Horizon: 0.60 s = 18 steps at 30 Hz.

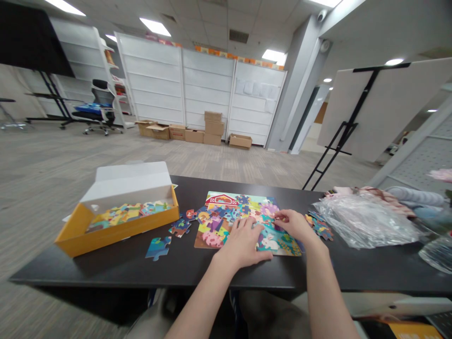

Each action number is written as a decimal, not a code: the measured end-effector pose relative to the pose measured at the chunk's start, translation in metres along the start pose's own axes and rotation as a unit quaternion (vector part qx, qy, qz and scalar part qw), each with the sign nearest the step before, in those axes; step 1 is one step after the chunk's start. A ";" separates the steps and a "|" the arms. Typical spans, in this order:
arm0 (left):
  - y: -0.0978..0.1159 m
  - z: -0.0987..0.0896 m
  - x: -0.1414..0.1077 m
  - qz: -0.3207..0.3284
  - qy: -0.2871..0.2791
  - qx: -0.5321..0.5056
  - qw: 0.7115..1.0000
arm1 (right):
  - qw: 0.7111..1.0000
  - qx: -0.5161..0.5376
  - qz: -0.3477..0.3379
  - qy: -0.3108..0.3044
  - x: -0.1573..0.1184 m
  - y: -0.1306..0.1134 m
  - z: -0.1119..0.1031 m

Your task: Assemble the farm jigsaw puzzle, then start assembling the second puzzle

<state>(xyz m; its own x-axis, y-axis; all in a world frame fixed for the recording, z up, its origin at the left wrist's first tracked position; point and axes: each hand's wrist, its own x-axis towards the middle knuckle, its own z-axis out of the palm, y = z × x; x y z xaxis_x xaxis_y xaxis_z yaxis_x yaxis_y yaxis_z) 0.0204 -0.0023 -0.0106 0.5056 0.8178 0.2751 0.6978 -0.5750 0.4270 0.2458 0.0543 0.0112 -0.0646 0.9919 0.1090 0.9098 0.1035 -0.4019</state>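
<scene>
A colourful farm jigsaw puzzle [212,240] lies on the dark table, showing a red barn, a pink pig and a white rabbit. My left hand [243,242] rests flat on its middle and lower part, fingers stretched and thumb out to the side. Over the right side of the picture, my right hand [294,227] is closed in a pinch on a puzzle piece [278,228], mostly hidden by the fingers. Loose dark-blue puzzle pieces [158,247] lie left of the puzzle, and more loose pieces [322,229] are by my right wrist.
An open yellow box [123,239] with many pieces inside stands at the left of the table [116,270]. Clear plastic bags [367,221] and folded cloths [416,195] lie at the right, near a glass vase [438,254]. Cardboard boxes [213,128] line the far wall.
</scene>
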 end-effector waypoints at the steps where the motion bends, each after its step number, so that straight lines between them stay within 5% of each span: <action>1: 0.000 0.000 0.000 0.001 0.000 0.001 1.000 | 1.000 -0.002 -0.001 0.003 0.000 0.003 0.001; 18: -0.001 0.002 -0.001 0.014 0.006 0.021 1.000 | 0.996 -0.039 -0.073 0.010 0.007 0.003 0.005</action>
<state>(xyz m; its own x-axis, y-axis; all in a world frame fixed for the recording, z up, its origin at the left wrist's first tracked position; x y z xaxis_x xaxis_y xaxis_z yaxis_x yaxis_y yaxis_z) 0.0202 -0.0032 -0.0128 0.5193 0.8018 0.2957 0.7048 -0.5975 0.3824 0.2465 0.0615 0.0065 -0.1918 0.9647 0.1803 0.9201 0.2407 -0.3091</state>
